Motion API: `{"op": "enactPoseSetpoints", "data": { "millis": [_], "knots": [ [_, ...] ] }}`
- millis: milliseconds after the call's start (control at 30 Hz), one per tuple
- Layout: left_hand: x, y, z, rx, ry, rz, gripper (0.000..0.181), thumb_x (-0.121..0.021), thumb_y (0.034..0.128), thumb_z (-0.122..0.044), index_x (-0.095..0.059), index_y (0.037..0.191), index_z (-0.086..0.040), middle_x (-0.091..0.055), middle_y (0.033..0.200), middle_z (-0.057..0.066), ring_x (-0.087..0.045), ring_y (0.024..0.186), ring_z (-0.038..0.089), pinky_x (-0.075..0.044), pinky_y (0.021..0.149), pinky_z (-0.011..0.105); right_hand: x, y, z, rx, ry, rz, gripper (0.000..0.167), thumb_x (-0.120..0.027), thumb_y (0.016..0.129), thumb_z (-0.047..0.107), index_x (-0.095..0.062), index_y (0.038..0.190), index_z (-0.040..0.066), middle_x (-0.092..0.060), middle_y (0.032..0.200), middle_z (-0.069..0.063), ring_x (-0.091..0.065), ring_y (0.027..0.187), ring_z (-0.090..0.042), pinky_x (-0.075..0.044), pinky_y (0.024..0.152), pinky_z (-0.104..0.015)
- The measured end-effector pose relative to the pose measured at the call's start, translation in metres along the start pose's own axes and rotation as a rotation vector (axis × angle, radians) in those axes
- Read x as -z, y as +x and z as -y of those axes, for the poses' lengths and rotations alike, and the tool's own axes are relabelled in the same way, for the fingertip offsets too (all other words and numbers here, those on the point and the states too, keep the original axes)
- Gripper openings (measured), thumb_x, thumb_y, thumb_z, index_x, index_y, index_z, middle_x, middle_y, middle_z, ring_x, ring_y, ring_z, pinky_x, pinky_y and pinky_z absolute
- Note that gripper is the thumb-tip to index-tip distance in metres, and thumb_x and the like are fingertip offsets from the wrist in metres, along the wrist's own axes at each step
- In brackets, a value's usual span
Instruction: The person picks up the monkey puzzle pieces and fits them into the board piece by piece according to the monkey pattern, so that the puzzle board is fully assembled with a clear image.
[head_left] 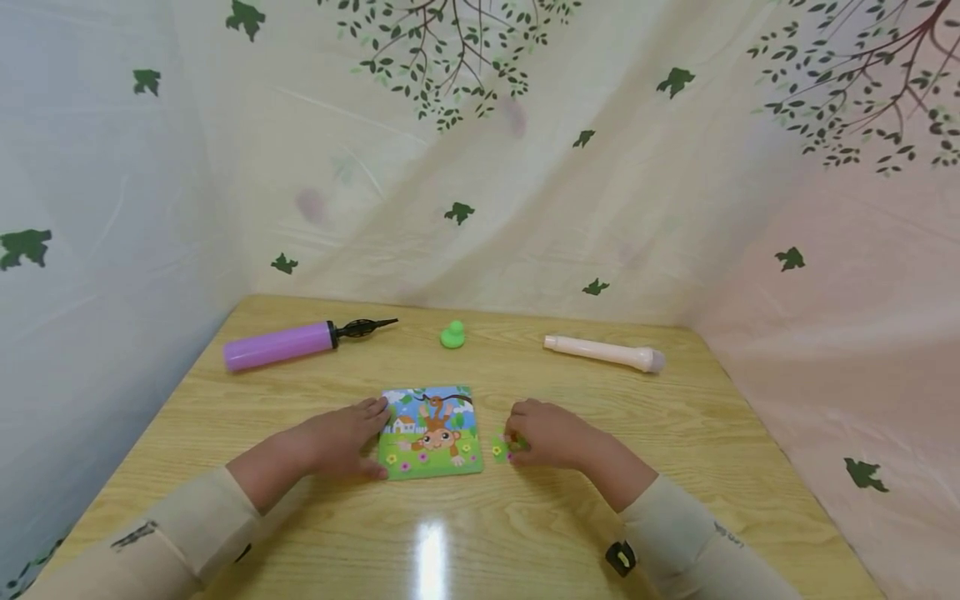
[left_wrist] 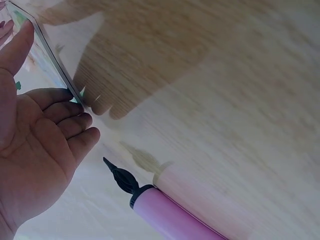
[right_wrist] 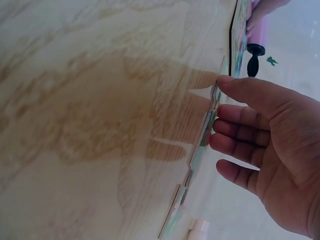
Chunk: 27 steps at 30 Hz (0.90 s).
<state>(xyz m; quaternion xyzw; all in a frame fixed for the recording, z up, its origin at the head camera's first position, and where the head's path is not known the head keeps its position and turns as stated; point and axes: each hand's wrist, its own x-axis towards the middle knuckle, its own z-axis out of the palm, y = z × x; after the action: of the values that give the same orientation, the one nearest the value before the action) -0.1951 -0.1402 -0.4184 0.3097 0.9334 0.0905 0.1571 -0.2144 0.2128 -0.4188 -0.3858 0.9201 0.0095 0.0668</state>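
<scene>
A square monkey-picture puzzle point(head_left: 431, 432) lies flat on the table. My left hand point(head_left: 347, 439) rests at its left side, fingertips on the upper edge area and thumb near the lower corner. In the left wrist view that hand point(left_wrist: 47, 127) has its fingers fairly straight against the puzzle's rim point(left_wrist: 55, 62). Just right of the puzzle, my right hand point(head_left: 551, 435) touches green flowered puzzle pieces point(head_left: 498, 451), partly covering them. The right wrist view shows its thumb and loosely bent fingers point(right_wrist: 242, 137) along the edges of several thin flat pieces point(right_wrist: 200, 142).
Behind the puzzle lie a purple balloon pump point(head_left: 281, 346) with a black nozzle, a small green toy duck point(head_left: 453, 336) and a pale pink stick-shaped object point(head_left: 600, 352) with a greyish end. Leaf-printed cloth point(head_left: 517, 183) surrounds the wooden table point(head_left: 352, 537).
</scene>
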Motion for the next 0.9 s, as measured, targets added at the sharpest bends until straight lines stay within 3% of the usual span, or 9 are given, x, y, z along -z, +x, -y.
{"op": "enactPoseSetpoints", "data": {
  "millis": [233,433,700,900],
  "knots": [
    [0.0,0.001,0.0,0.001,0.008,0.004,0.095,-0.065,0.0873,-0.057,-0.03,0.151,0.005,-0.021,0.16,0.024,-0.02,0.147,0.043,-0.023,0.12,0.054,0.005,0.001,0.0,0.048,-0.11,-0.034,0.025,-0.068,0.089,0.045,-0.071,0.094,0.021,-0.059,0.091,0.011,-0.05,0.08,-0.007,-0.049,0.068,-0.027],
    [-0.001,0.002,0.001,0.011,0.013,0.011,0.096,-0.066,0.0867,-0.057,-0.03,0.151,0.004,-0.021,0.16,0.023,-0.019,0.148,0.042,-0.023,0.12,0.054,0.017,0.011,0.005,0.077,-0.064,-0.104,0.023,-0.066,0.09,0.043,-0.069,0.094,0.02,-0.06,0.091,0.008,-0.053,0.081,-0.008,-0.052,0.072,-0.029],
    [-0.001,0.006,0.003,0.026,0.028,0.039,0.097,-0.065,0.0865,-0.059,-0.029,0.152,0.003,-0.02,0.161,0.022,-0.018,0.149,0.041,-0.022,0.121,0.052,0.024,0.043,0.039,0.165,-0.082,-0.099,0.027,-0.064,0.091,0.046,-0.069,0.1,0.022,-0.062,0.097,0.008,-0.055,0.085,-0.007,-0.052,0.075,-0.027],
    [0.0,0.008,0.004,0.026,0.042,0.052,0.094,-0.063,0.088,-0.059,-0.03,0.151,0.002,-0.021,0.161,0.022,-0.019,0.148,0.04,-0.023,0.121,0.052,0.017,0.07,0.067,0.22,-0.228,-0.133,0.028,-0.06,0.093,0.049,-0.068,0.097,0.022,-0.06,0.095,0.011,-0.058,0.088,-0.007,-0.052,0.077,-0.023]
  ]
}}
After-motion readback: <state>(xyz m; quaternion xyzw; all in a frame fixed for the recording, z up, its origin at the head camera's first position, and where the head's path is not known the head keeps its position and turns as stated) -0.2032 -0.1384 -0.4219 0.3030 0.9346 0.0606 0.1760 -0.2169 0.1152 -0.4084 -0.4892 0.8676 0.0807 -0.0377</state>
